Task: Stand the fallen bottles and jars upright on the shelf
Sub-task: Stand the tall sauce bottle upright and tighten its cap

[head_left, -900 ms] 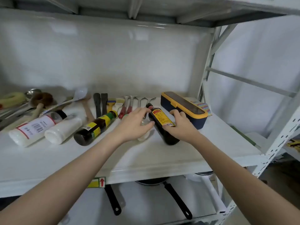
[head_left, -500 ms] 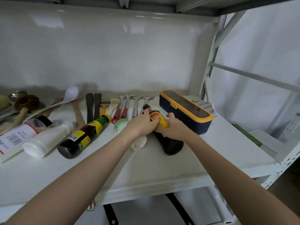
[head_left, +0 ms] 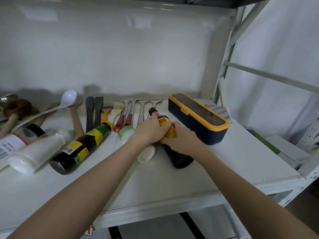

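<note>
A dark sauce bottle (head_left: 179, 157) with a red and yellow label lies on its side on the white shelf (head_left: 172, 183), cap toward the back. My left hand (head_left: 149, 131) grips its neck and shoulder. My right hand (head_left: 181, 138) wraps its middle. Under my left wrist lies a small white bottle (head_left: 145, 155) with a pale green cap (head_left: 126, 133). Further left lie a dark bottle (head_left: 81, 149) with a green and yellow label, a white bottle (head_left: 36, 154) and a white labelled bottle (head_left: 12, 144) with a dark cap, all on their sides.
A navy box (head_left: 198, 121) with a yellow rim sits just right of the held bottle. Spatulas, brushes, red-handled tools and a white ladle (head_left: 69, 97) line the back of the shelf. The shelf's metal upright (head_left: 224, 66) stands at the right.
Both hands have closed on the red-and-yellow-labelled bottle; my left hand moved from the small white bottle to this bottle's neck. The view has come closer.
</note>
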Action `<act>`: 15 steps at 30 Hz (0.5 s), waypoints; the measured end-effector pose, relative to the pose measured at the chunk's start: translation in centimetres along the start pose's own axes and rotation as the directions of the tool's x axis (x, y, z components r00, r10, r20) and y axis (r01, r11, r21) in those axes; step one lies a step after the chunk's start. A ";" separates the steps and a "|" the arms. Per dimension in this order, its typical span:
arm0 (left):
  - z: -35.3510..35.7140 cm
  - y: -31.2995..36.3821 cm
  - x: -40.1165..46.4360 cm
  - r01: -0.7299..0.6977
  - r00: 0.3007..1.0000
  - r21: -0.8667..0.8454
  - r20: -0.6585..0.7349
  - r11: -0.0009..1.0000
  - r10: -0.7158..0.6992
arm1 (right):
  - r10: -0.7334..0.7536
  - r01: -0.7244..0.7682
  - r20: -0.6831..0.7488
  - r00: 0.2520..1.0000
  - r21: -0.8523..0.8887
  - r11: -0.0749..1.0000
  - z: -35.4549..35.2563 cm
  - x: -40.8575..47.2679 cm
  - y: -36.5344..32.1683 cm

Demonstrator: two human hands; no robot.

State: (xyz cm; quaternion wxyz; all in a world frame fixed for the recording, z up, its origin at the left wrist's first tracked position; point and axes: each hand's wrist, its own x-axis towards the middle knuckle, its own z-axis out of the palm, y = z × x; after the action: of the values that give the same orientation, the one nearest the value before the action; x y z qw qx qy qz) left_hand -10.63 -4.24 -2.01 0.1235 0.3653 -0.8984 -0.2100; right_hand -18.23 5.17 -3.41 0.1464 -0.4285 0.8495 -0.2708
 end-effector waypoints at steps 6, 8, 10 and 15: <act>-1.3 0.6 -0.1 -0.135 0.979 -0.208 -0.180 0.969 0.097 | -0.220 0.199 -0.385 0.896 -0.094 0.975 0.8 -0.5 0.2; -1.7 1.1 -0.4 -0.203 0.957 -0.231 -0.251 0.951 0.143 | -0.239 0.251 -0.465 0.853 -0.037 0.967 1.1 -0.4 0.3; -1.9 1.5 -0.8 -0.272 0.922 -0.210 -0.335 0.939 0.193 | -0.241 0.285 -0.509 0.826 0.010 0.958 1.4 -0.5 0.5; -1.9 2.3 -2.0 -0.347 0.873 -0.198 -0.426 0.917 0.238 | -0.169 0.339 -0.549 0.819 0.224 0.914 2.3 -1.0 0.6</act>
State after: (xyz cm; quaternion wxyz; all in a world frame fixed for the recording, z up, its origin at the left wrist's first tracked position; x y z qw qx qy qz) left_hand -9.91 -1.94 0.59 0.3799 0.2382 -0.8636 -0.2306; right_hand -16.93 5.50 -5.56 -0.0598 -0.4217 0.7378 -0.5237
